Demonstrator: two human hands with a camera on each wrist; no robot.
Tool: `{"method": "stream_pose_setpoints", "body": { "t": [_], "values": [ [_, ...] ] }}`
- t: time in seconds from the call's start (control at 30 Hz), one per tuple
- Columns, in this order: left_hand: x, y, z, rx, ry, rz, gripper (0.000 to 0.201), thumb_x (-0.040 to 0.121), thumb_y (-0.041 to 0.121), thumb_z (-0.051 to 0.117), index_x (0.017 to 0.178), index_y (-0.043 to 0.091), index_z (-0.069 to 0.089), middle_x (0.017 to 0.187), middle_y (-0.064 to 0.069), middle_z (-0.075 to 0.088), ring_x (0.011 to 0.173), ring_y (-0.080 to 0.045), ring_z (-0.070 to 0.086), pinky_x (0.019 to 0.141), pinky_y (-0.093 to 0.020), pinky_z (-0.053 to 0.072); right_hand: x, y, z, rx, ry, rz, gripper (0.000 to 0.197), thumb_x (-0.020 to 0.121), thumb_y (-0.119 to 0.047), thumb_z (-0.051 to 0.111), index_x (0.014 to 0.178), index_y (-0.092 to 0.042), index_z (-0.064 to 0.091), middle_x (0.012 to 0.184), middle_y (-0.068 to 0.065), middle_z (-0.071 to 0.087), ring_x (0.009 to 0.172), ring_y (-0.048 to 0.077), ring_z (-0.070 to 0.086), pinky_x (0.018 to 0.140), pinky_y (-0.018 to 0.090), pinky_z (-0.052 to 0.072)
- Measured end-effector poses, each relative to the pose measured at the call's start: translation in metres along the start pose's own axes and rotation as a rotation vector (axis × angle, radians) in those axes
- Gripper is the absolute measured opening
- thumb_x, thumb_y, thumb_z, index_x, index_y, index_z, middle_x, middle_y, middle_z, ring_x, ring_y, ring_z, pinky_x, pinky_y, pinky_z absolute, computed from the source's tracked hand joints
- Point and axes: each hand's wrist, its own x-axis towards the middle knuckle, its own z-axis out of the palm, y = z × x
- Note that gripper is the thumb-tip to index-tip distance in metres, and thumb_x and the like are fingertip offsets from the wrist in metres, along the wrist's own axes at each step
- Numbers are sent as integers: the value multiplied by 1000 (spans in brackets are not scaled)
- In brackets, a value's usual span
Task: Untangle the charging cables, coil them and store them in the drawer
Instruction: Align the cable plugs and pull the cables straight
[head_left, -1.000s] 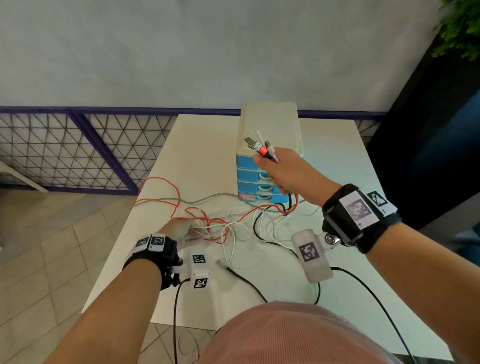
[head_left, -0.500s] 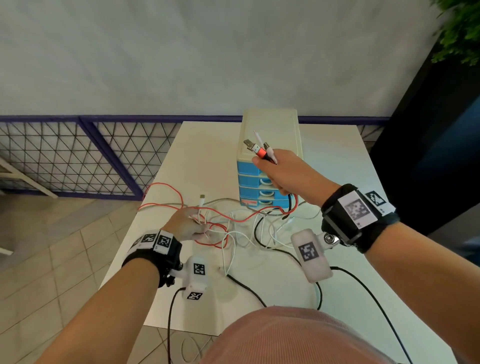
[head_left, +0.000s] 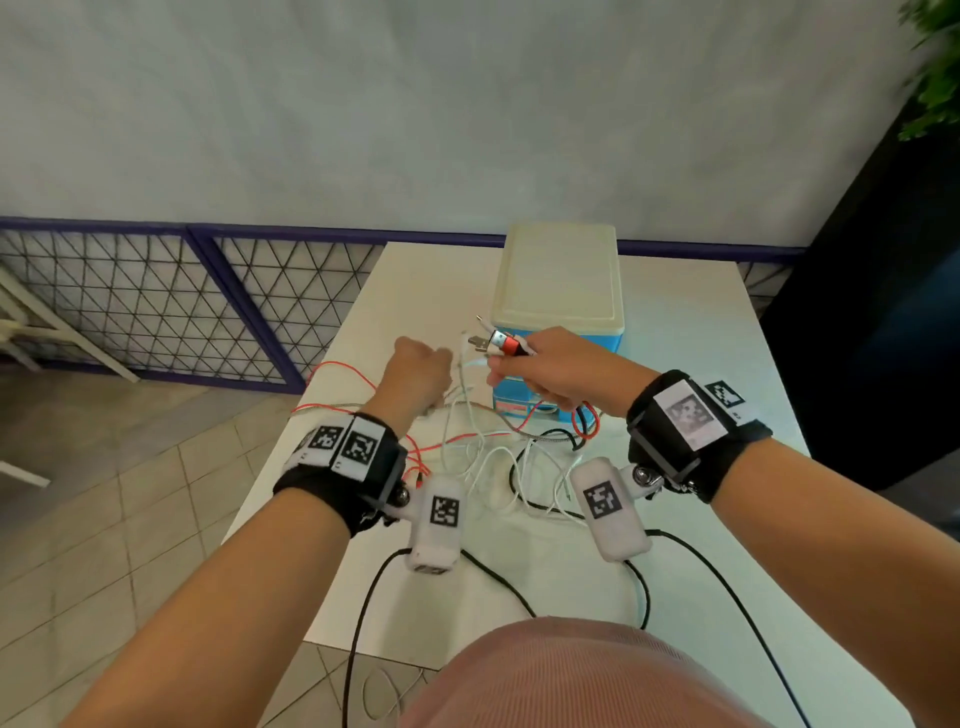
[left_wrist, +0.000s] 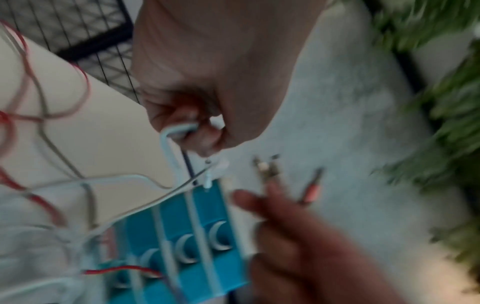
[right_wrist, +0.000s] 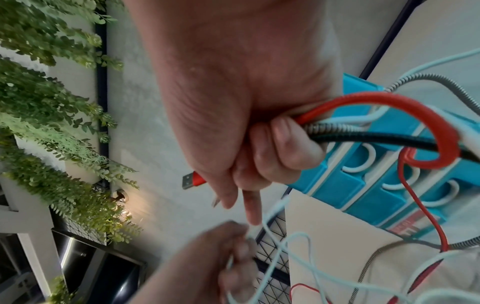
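Note:
A tangle of red, white, grey and black charging cables (head_left: 483, 447) lies on the white table (head_left: 691, 332) in front of a small drawer unit (head_left: 558, 275) with blue drawers. My right hand (head_left: 550, 371) is raised in front of the drawers and grips a bundle of cable ends, with the red USB plug (head_left: 501, 343) sticking out to the left. In the right wrist view the red cable (right_wrist: 405, 107), a black one and a metal-braided one pass through its curled fingers. My left hand (head_left: 421, 374) is lifted beside it and pinches a white cable (left_wrist: 168, 144).
A purple-framed wire mesh fence (head_left: 156, 301) runs along the table's left and far side. Green foliage (head_left: 935, 67) hangs at the upper right. Black wires from the wrist cameras (head_left: 363, 608) trail over the table's near edge. The drawers are all closed.
My left hand has risen from the tangle on the table and carried a white cable up next to the right hand. The right hand has dropped slightly and tilted its plugs to the left.

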Motion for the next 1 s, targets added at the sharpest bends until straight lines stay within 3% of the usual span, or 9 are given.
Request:
{"method": "stream_pose_setpoints", "body": {
  "t": [0.13,0.23,0.33,0.47,0.6,0.7,0.77,0.9,1.0],
  "values": [
    [-18,38,-2,-229,-163,134,18,95,12,49,106,10,34,71,-7,60,39,-14,51,36,-21,38,10,8,2,279,66,48,40,98,-40,48,109,-5,64,60,-2,38,42,9,28,36,18,26],
    [-33,53,2,-244,-237,344,18,97,11,48,105,9,33,73,-5,65,41,-13,53,40,-21,42,12,11,-4,635,79,9,35,99,-44,46,97,-13,62,69,-4,46,46,6,32,40,17,29],
    [-39,55,10,-315,-287,403,18,97,9,48,102,10,32,74,-3,66,45,-13,58,49,-23,50,10,8,-14,877,56,-57,35,99,-41,44,107,-11,60,65,-3,51,48,5,38,43,17,31],
    [-44,53,23,-376,-357,378,19,97,17,51,101,12,33,68,-4,67,51,-17,64,53,-28,55,4,7,-19,809,105,-131,23,101,-27,47,101,-10,62,56,-1,52,45,9,47,44,21,40],
    [-46,49,30,-257,-409,471,21,101,27,37,100,6,43,66,-7,63,61,-23,61,66,-34,53,1,6,-19,559,319,-233,22,100,-25,49,86,-13,61,73,-2,61,61,9,61,61,26,49],
    [-37,43,31,-26,-381,650,22,102,24,34,87,14,47,65,2,61,65,-14,58,73,-33,48,2,8,-17,552,378,-264,23,99,-27,49,85,-17,64,97,-3,72,88,19,65,85,40,52],
    [-33,41,32,96,-338,739,24,102,24,35,85,15,49,63,5,59,62,-9,56,69,-31,46,0,8,-16,528,392,-297,23,99,-31,47,88,-22,66,107,1,74,92,24,66,92,48,50],
    [-32,43,34,168,-113,885,22,102,32,33,103,24,53,64,-2,60,56,-16,58,56,-31,45,-1,-2,-15,646,420,-395,16,103,-15,41,97,-2,49,102,20,71,75,6,70,73,20,53],
    [-33,43,36,240,-57,858,39,100,47,29,72,27,49,55,0,57,54,-22,58,57,-37,46,2,-9,-21,683,472,-452,18,104,-17,39,93,-5,46,97,21,72,90,16,72,91,26,52]
  ]
}}
